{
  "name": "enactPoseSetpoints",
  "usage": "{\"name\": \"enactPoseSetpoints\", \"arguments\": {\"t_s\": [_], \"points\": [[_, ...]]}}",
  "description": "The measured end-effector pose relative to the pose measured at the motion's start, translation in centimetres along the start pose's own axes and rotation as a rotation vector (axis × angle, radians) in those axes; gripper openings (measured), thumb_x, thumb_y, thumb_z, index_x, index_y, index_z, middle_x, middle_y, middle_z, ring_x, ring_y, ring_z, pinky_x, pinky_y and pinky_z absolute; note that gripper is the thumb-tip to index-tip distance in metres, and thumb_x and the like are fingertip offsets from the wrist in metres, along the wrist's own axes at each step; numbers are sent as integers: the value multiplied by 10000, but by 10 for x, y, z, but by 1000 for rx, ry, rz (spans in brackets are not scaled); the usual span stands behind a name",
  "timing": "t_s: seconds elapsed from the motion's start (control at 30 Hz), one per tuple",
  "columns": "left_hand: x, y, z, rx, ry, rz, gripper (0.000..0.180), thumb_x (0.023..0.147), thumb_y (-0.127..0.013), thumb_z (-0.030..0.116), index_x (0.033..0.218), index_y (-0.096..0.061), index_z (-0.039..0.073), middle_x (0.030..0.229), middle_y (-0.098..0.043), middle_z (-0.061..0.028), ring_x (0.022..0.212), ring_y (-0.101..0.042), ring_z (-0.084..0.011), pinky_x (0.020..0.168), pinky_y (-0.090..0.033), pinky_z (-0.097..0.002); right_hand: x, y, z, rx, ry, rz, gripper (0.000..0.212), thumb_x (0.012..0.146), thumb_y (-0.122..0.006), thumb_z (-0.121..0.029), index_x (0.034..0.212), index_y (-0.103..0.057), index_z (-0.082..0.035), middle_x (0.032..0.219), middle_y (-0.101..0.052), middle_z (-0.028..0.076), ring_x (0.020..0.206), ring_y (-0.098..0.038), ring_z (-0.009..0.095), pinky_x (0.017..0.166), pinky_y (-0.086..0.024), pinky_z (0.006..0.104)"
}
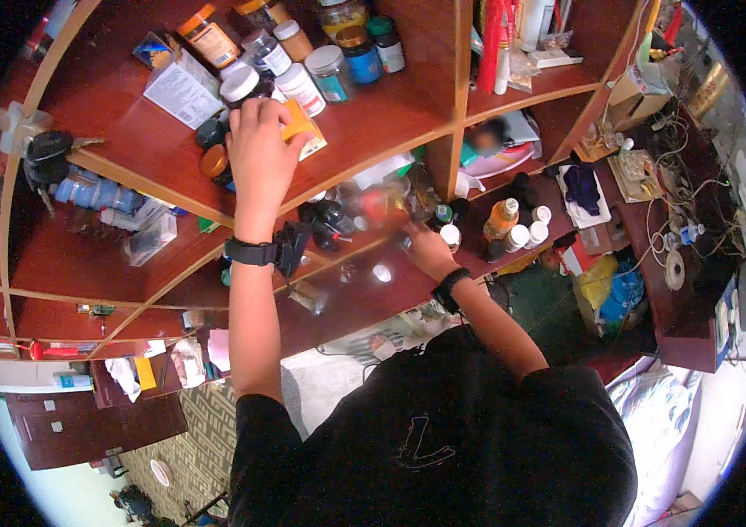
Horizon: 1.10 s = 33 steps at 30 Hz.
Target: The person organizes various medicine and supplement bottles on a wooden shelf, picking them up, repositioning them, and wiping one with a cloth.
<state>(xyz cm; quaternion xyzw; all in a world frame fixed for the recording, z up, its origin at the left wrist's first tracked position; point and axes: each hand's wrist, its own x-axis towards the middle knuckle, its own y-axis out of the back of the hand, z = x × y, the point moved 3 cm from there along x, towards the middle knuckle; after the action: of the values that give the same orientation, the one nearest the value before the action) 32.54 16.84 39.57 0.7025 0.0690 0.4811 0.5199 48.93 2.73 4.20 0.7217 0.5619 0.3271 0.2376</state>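
Note:
My left hand reaches up onto the upper shelf. Its thumb and fingers close around the edge of a small orange-and-white box. Just beyond the fingertips stands a white-capped bottle, and an orange-brown lid shows beside the wrist. Lower down, my right hand has its fingers bent in over the desk, blurred at the tips. Something greyish is at those fingertips, too smeared to name. A blurred see-through thing with red and yellow in it is close beyond them. A white-capped bottle stands beside this hand.
More bottles and jars crowd the upper shelf, beside a white printed carton. To the right of my right hand are an orange-labelled bottle and several white-capped bottles. Keys hang at the left. Tangled cables lie far right.

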Motion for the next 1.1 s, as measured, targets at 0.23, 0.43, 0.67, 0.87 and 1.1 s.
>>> {"name": "enactPoseSetpoints", "arguments": {"t_s": [0.23, 0.43, 0.67, 0.87, 1.1], "points": [[-4, -2, -2, -84, -41, 51, 415, 698, -923, 169, 935, -592, 87, 1158, -573, -87, 1113, -546, -355, 923, -475, -492, 14, -42, 10, -148, -63, -131, 543, 868, -669, -149, 1372, -501, -33, 1134, -695, 256, 910, -710, 441, 761, -589, 541], [-10, -6, -10, -77, -39, 49, 413, 714, -922, 175, 943, -593, 74, 1157, -588, -106, 1074, -556, -367, 914, -478, -483, -26, -30, -52, -98, 73, -241, 499, 920, -672, -253, 1359, -538, -58, 1415, -545, 244, 911, -713, 430, 757, -605, 517], [0, -6, -13, -223, -55, -20, 400, 711, -915, 117, 890, -561, 67, 1084, -586, -116, 1019, -566, -359, 899, -476, -461, -25, -83, -22, -135, 15, -446, 403, 923, -647, -231, 1305, -650, -104, 1045, -730, 198, 949, -702, 416, 823, -568, 530], [-9, 2, -19, -388, -62, -77, 372, 670, -908, 67, 841, -577, 67, 1054, -603, -84, 998, -566, -347, 873, -481, -453, -4, 35, -80, 276, 217, 84, 337, 849, -733, -92, 1182, -706, -54, 1010, -692, 198, 993, -666, 393, 839, -545, 481], [-1, -2, -19, -369, 19, -95, 375, 713, -886, 29, 885, -554, 45, 1045, -614, -113, 1017, -592, -337, 885, -490, -407, 93, 230, -178, 563, 329, 533, 340, 915, -692, -29, 1254, -680, -42, 1079, -590, 117, 1009, -607, 261, 859, -503, 343]]}}
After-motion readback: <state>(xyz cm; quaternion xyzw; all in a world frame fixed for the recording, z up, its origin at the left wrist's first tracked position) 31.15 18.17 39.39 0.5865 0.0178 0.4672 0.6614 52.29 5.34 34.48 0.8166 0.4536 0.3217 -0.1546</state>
